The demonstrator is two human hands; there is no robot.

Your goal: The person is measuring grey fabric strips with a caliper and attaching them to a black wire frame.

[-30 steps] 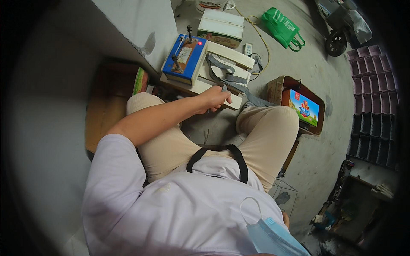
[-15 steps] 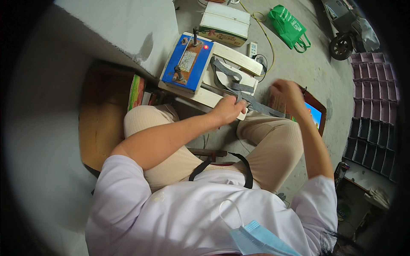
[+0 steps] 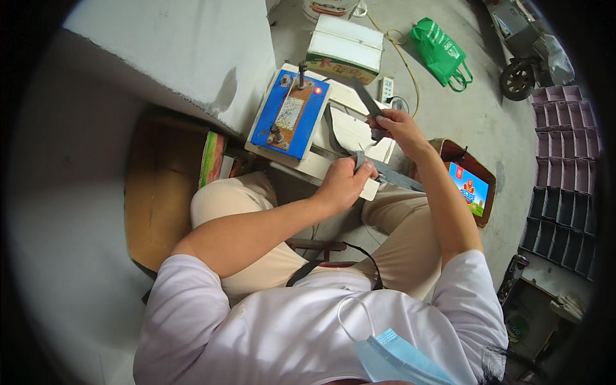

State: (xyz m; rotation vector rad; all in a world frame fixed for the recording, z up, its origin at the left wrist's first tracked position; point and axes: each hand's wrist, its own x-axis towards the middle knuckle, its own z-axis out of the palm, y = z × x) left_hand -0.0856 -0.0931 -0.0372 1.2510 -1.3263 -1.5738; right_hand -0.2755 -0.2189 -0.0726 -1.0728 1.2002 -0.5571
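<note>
In the head view, we see the left hand [image 3: 347, 183] with thumb and fingers clamped on a gray strap [image 3: 399, 175] above the near right part of a white bench [image 3: 356, 133]. The right hand [image 3: 399, 130], farther and to the right, pinches a gray strip [image 3: 367, 99]; its far end blurs, and we cannot tell whether it joins the strap. Left of both, a blue box [image 3: 308, 122] rests on the bench. The far bucket [image 3: 328, 9] is cut off.

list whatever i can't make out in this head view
All in the head view:
- gripped part of the grey strip: hidden by the left hand
- grey length above the right hand: blurred
- white bucket: cut off by the top edge
- blue face mask: cut off by the bottom edge
</note>
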